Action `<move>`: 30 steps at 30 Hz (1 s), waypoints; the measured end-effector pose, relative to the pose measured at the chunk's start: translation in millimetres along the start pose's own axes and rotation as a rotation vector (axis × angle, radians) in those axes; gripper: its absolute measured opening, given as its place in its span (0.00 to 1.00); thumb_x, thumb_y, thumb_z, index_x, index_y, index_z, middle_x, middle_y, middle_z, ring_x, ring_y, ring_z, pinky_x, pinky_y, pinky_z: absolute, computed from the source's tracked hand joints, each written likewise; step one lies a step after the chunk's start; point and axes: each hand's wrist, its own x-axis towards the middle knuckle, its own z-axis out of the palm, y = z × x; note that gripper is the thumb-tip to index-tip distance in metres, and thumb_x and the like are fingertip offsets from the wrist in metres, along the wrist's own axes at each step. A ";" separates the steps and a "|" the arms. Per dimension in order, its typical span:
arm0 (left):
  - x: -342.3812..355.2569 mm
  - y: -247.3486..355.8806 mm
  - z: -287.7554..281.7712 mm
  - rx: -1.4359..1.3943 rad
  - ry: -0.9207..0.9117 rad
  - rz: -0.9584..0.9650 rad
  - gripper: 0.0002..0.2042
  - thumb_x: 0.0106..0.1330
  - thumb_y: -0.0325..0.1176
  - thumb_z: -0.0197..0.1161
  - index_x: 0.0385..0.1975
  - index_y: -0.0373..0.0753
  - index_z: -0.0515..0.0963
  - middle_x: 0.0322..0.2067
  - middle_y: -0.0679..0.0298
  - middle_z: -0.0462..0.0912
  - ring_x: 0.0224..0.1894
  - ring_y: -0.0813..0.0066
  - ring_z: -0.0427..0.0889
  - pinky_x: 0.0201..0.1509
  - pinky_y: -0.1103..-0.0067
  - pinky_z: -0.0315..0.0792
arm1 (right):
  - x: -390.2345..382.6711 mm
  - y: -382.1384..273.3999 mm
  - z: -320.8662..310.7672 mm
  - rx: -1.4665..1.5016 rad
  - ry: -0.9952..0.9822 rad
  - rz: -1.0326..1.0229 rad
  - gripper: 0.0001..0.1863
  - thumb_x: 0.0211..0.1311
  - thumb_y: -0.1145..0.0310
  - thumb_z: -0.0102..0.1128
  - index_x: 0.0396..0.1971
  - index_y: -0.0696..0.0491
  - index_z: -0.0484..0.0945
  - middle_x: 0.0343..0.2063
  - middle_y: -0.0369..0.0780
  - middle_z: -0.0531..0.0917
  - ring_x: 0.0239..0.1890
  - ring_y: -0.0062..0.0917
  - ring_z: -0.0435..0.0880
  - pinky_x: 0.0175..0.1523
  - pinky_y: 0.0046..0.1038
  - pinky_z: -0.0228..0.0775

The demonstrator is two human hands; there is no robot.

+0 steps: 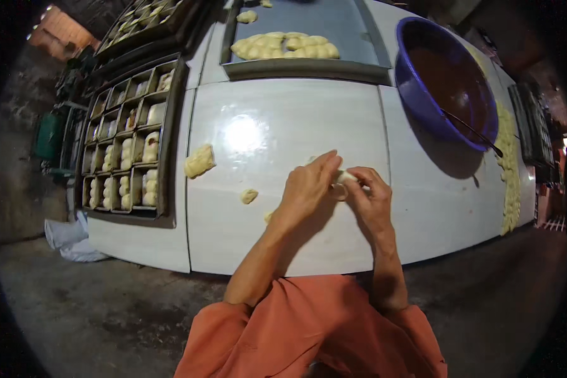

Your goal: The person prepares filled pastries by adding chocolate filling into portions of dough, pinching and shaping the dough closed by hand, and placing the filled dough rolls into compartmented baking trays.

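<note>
Both hands meet over the white table [283, 113], near its front edge. My left hand [307, 189] is closed, its fingers bent over a small pale piece of dough [342, 177]. From the other side my right hand [373, 194] pinches the same piece with thumb and fingers. Just below the dough, between the hands, shows a small round translucent rim [339, 192]; I cannot make out what it belongs to. To the left lie a larger dough lump [199, 161] and a small dough scrap [249, 196]. Another bit of dough [268, 217] is partly hidden by my left forearm.
A metal tray [309, 68] with shaped dough [283, 46] stands at the back. On the left is a divided baking tin [162, 135] with filled compartments. A purple basin [416, 94] of brown liquid, with a thin handle [479, 133], stands right, beside a dough strip [509, 183].
</note>
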 end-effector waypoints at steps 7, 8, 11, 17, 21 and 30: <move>-47.9 -23.3 -87.6 0.481 0.670 -0.046 0.21 0.64 0.38 0.67 0.55 0.39 0.78 0.55 0.52 0.79 0.47 0.61 0.83 0.47 0.69 0.78 | 4.2 10.7 20.5 -0.315 0.147 -0.002 0.15 0.65 0.67 0.60 0.47 0.60 0.80 0.49 0.45 0.81 0.52 0.36 0.80 0.50 0.33 0.76; -51.3 -45.1 -113.2 0.779 0.767 0.046 0.25 0.62 0.38 0.68 0.59 0.38 0.74 0.61 0.49 0.73 0.58 0.53 0.76 0.58 0.64 0.73 | 7.1 2.9 22.4 -0.238 0.210 -0.009 0.15 0.64 0.67 0.60 0.47 0.60 0.80 0.48 0.45 0.81 0.50 0.36 0.81 0.50 0.33 0.76; -53.6 -60.6 -169.7 0.905 0.718 -0.015 0.33 0.56 0.38 0.73 0.63 0.37 0.70 0.64 0.46 0.67 0.64 0.47 0.68 0.64 0.61 0.68 | 22.2 -28.1 40.3 -0.086 0.032 0.076 0.14 0.65 0.68 0.60 0.46 0.60 0.80 0.46 0.44 0.82 0.45 0.33 0.84 0.50 0.31 0.76; -45.8 -49.0 -213.7 0.776 0.417 -0.149 0.23 0.53 0.39 0.75 0.47 0.34 0.82 0.45 0.51 0.85 0.45 0.54 0.83 0.52 0.67 0.76 | 50.6 -70.0 111.8 0.291 -0.361 0.255 0.18 0.65 0.63 0.62 0.48 0.59 0.81 0.40 0.41 0.83 0.41 0.25 0.82 0.44 0.25 0.74; -67.3 -31.1 -195.9 0.611 0.375 0.023 0.17 0.54 0.39 0.72 0.40 0.35 0.84 0.33 0.54 0.86 0.33 0.56 0.85 0.38 0.70 0.77 | 70.9 -60.6 157.6 0.187 -0.465 0.020 0.37 0.60 0.49 0.67 0.64 0.56 0.69 0.60 0.52 0.73 0.59 0.39 0.76 0.58 0.37 0.72; -106.9 -36.1 -176.9 0.336 0.367 0.006 0.21 0.43 0.36 0.81 0.37 0.38 0.82 0.47 0.61 0.82 0.41 0.72 0.82 0.40 0.77 0.75 | 63.2 -74.6 152.1 0.551 -0.800 0.310 0.17 0.65 0.65 0.64 0.49 0.59 0.79 0.37 0.37 0.84 0.35 0.15 0.82 0.35 0.17 0.76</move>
